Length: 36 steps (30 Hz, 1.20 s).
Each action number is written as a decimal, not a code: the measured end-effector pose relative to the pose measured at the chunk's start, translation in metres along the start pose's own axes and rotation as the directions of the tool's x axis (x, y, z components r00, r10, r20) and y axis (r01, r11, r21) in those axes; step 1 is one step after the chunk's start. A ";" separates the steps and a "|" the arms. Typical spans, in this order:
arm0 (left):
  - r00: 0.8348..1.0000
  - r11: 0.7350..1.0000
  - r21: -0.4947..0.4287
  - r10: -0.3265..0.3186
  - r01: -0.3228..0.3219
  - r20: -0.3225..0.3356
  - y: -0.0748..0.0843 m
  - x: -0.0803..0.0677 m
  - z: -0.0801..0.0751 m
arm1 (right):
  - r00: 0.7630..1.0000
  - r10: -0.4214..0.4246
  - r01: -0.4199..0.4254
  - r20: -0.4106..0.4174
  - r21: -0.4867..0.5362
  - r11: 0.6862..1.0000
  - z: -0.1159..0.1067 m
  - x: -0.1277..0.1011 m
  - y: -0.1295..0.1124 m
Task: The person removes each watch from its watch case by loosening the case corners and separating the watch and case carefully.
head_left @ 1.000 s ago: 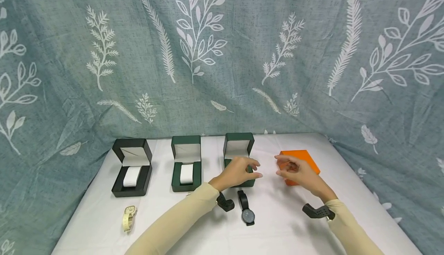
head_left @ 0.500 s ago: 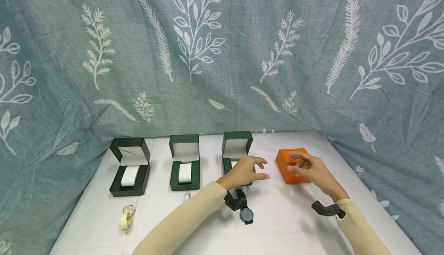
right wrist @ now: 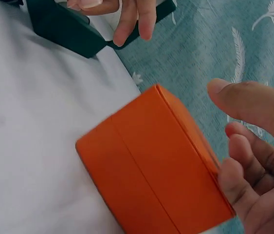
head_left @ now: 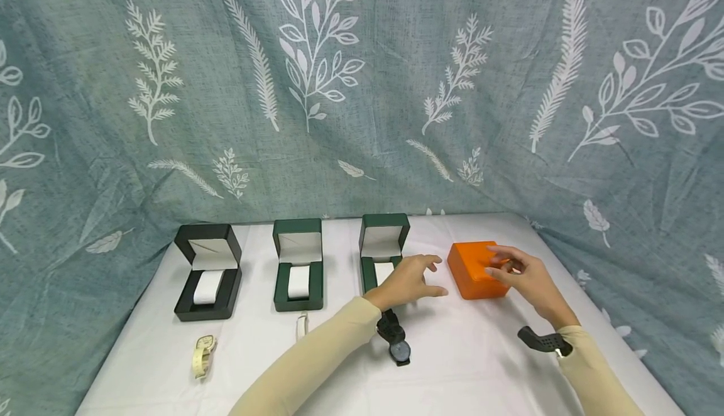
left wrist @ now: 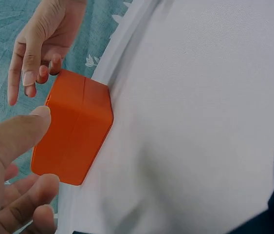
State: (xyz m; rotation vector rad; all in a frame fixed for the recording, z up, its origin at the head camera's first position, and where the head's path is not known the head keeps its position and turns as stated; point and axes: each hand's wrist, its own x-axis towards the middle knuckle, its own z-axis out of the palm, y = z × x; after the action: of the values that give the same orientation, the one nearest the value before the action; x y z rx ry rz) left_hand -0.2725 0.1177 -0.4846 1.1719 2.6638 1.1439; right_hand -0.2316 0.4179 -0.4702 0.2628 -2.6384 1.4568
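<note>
Right hand [head_left: 528, 281]: we see relaxed fingers at the closed orange rectangular box [head_left: 474, 270], frame centre-right; contact seems light.
Left hand [head_left: 410, 281]: spread open, just left of it, holding nothing.

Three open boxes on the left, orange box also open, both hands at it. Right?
Not quite: the orange box is closed, as the head view and right wrist view show. The three open boxes sit to its left, and the left hand and right hand are at it.
</note>
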 end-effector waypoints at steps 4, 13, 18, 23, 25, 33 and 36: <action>1.000 0.999 -0.035 -0.019 0.019 0.007 0.000 0.002 0.005 | 0.999 0.013 -0.015 -0.033 -0.051 0.999 -0.006 -0.001 0.005; 0.997 0.997 -0.050 -0.062 0.064 0.036 0.001 0.008 0.019 | 0.995 0.096 -0.094 0.008 -0.129 0.987 -0.019 -0.003 0.018; 0.997 0.998 0.006 -0.064 0.063 0.031 0.006 0.013 0.023 | 0.990 0.119 -0.113 0.069 -0.089 0.990 -0.022 -0.007 0.023; 0.997 0.998 -0.007 -0.063 0.063 0.036 0.010 0.015 0.026 | 0.983 0.143 -0.134 0.115 -0.081 0.988 -0.024 -0.006 0.029; 0.997 0.998 -0.007 -0.070 0.070 0.043 0.010 0.016 0.028 | 0.981 0.149 -0.138 0.121 -0.098 0.986 -0.024 -0.005 0.030; 0.995 0.997 -0.005 -0.074 0.074 0.066 0.015 0.022 0.036 | 0.977 0.167 -0.148 0.130 -0.143 0.979 -0.027 -0.004 0.034; 0.995 0.997 0.027 -0.067 0.066 0.078 0.018 0.025 0.039 | 0.977 0.167 -0.148 0.130 -0.146 0.978 -0.028 -0.004 0.035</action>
State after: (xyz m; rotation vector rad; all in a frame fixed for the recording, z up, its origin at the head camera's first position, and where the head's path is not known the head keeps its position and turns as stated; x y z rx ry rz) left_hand -0.2680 0.1665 -0.4950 1.0985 2.6433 1.0358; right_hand -0.2341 0.4605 -0.4854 0.1515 -2.9185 1.3389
